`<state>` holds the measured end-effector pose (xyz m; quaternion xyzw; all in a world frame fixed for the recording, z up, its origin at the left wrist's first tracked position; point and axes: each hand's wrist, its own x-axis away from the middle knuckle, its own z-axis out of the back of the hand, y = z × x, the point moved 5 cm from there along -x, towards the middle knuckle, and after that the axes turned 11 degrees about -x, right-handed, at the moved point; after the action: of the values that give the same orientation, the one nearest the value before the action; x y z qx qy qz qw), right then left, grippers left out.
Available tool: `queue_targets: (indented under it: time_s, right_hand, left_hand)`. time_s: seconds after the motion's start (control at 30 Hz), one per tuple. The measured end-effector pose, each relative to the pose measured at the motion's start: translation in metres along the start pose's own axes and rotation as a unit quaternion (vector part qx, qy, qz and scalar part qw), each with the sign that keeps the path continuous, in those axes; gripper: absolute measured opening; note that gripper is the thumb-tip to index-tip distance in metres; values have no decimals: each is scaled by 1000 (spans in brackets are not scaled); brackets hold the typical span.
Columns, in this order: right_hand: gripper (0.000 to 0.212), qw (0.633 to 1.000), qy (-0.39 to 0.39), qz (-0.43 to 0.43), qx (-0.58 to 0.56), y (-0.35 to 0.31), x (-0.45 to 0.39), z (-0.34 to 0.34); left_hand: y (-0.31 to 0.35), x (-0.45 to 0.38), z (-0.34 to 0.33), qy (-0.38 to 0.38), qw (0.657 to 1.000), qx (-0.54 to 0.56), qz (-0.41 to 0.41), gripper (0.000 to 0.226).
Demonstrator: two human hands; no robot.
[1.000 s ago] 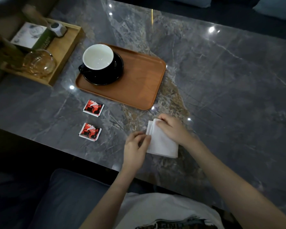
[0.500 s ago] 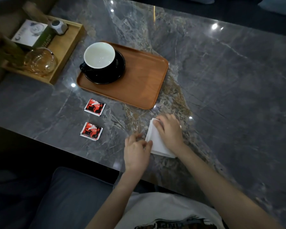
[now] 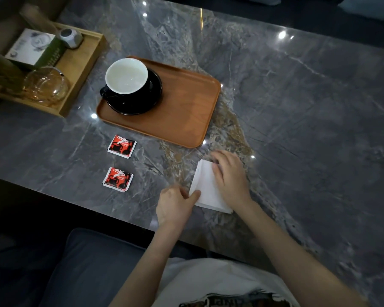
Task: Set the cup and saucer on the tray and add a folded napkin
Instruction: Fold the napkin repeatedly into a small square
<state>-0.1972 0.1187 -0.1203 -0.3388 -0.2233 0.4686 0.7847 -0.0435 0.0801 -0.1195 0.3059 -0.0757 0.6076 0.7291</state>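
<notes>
A black cup with a white inside (image 3: 126,76) stands on a black saucer (image 3: 151,96) at the left end of the brown tray (image 3: 186,111). The tray's right half is bare. A folded white napkin (image 3: 205,187) lies on the marble table just in front of the tray. My right hand (image 3: 230,176) rests flat on the napkin's right side, fingers spread over it. My left hand (image 3: 175,204) touches the napkin's near left corner with thumb and fingers curled.
Two red sachets (image 3: 122,146) (image 3: 118,179) lie on the table left of the napkin. A pale wooden box tray (image 3: 84,69) at the far left holds a glass bowl (image 3: 46,86), a green-white box and a small grey object. The table's front edge runs below my hands.
My right hand has slid further over the napkin and pressed it flatter. My left hand has shifted slightly toward the napkin's near corner. Cup, saucer and tray stay put.
</notes>
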Motion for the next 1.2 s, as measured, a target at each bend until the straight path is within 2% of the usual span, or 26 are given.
queue_targets:
  time_s: [0.07, 0.2, 0.47, 0.6, 0.7, 0.8, 1.0, 1.1, 1.2]
  right_hand:
    - [58, 997, 30, -38, 57, 3, 14, 12]
    - [75, 983, -62, -106, 140, 15, 37, -3]
    - [73, 971, -64, -80, 216, 28, 41, -17]
    - [78, 972, -93, -69, 204, 26, 42, -12]
    - [74, 975, -73, -41, 205, 15, 52, -6]
    - [69, 974, -88, -26, 207, 12, 67, -14]
    - [68, 973, -121, -40, 194, 21, 71, -21]
    - [72, 984, -85, -15, 156, 20, 70, -12]
    - [78, 989, -6, -87, 117, 30, 72, 5]
  left_hand:
    - [2, -3, 2, 32, 999, -6, -34, 34]
    - [11, -5, -2, 60, 990, -13, -130, 42]
    - [10, 3, -7, 87, 986, 48, -132, 40]
    - [10, 1, -8, 95, 986, 50, -124, 39]
    - [9, 2, -9, 102, 986, 50, -122, 38]
    - [10, 3, -9, 114, 984, 48, -126, 37]
    - [8, 8, -11, 134, 977, 59, -156, 36]
    - [5, 9, -13, 138, 974, 62, -167, 36]
    - [3, 8, -14, 147, 972, 61, -171, 37]
